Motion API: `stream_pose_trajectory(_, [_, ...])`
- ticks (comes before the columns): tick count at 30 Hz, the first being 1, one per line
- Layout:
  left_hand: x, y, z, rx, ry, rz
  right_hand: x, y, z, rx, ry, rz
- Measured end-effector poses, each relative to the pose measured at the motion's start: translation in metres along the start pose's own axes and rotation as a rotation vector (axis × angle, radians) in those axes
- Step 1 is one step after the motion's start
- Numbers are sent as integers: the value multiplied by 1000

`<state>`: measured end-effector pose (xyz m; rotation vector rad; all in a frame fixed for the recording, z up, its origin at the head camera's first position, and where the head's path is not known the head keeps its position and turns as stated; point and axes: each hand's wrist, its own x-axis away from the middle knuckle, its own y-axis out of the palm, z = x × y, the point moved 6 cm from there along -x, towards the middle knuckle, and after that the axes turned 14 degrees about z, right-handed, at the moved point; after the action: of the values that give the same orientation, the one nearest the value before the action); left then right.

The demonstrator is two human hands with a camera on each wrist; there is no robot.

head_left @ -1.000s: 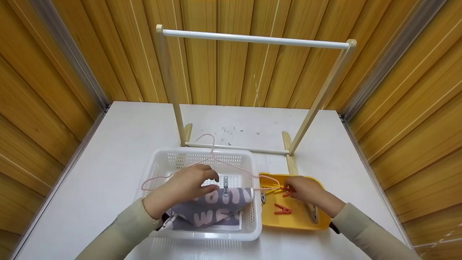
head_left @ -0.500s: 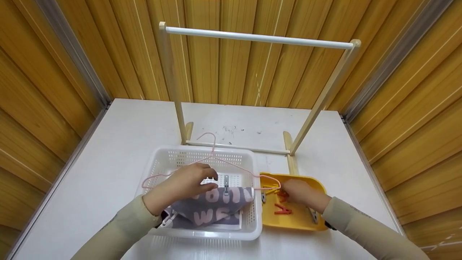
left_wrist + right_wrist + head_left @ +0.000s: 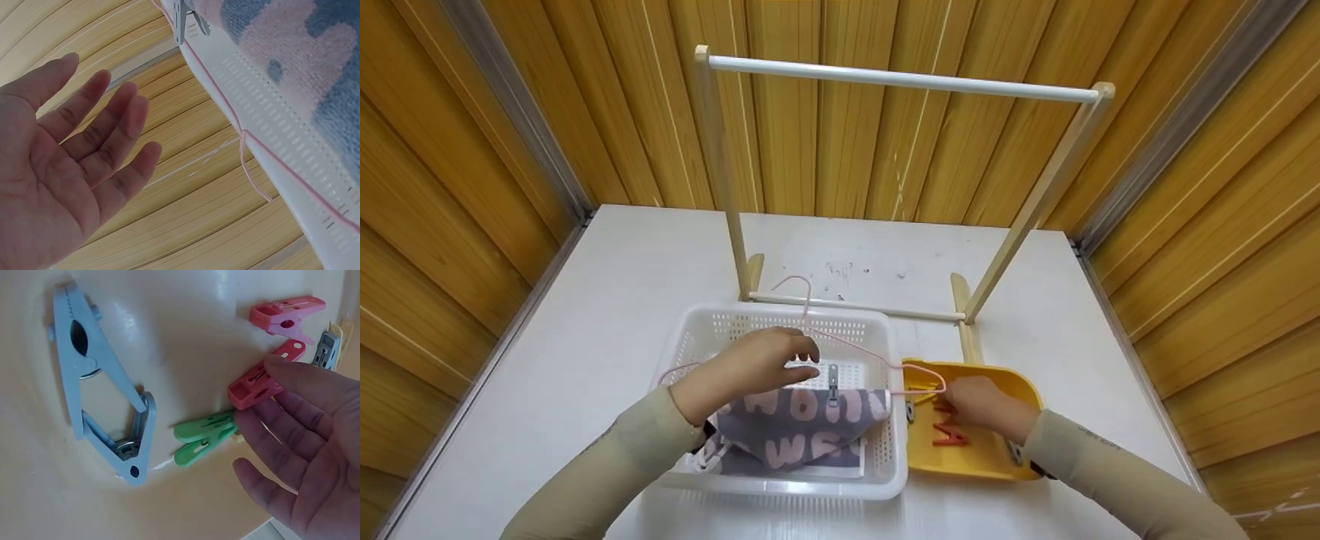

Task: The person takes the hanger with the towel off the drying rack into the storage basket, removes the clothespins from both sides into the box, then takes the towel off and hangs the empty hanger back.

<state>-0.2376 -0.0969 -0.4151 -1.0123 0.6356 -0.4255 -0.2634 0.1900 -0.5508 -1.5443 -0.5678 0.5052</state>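
Note:
My left hand (image 3: 757,364) hovers over the white basket (image 3: 780,491), fingers loosely bent and holding nothing; its bare palm (image 3: 50,180) shows in the left wrist view. Beneath it a grey-blue towel (image 3: 802,427) with pink letters hangs over a pink hanger (image 3: 855,345), and a grey clothespin (image 3: 833,386) is clipped at the towel's upper edge. In the yellow tray (image 3: 982,469), my right hand (image 3: 982,405) pinches a red clothespin (image 3: 256,385) between thumb and fingers. A green clothespin (image 3: 205,433) lies by the fingertips, and another red clothespin (image 3: 950,435) lies nearby.
Behind the basket stands a wooden rack with a white top bar (image 3: 900,77) and a lower bar (image 3: 915,311). Large grey-blue clips (image 3: 93,354) lie in the tray. The hanger's right end reaches over the tray. Wood-patterned walls (image 3: 855,150) enclose the white table (image 3: 630,262).
My right hand has shifted slightly left and lower within the yellow tray, covering the red clothespin. My left hand has risen a little over the towel. Basket and rack stay put.

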Motion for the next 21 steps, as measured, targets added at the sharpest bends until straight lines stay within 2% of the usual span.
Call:
stream_pose_trajectory(7, [-7,1,-2,16,-10,-12,-1,0,-1,31,5,-15])
stream_pose_trajectory(12, [-10,0,-3,21,-5,-9,0,-2,1,15,37,-28])
stream_pose_trajectory(15, [-12,0,-4,27,-12,-18,1,-8,3,-18,66,-29])
stream_pose_trajectory(18, [-16,1,-6,36,-25,-30,-1,-18,5,-99,112,-24])
stream_pose_trajectory(21, [-19,1,-8,45,-38,-44,-2,-32,6,-136,119,-4])
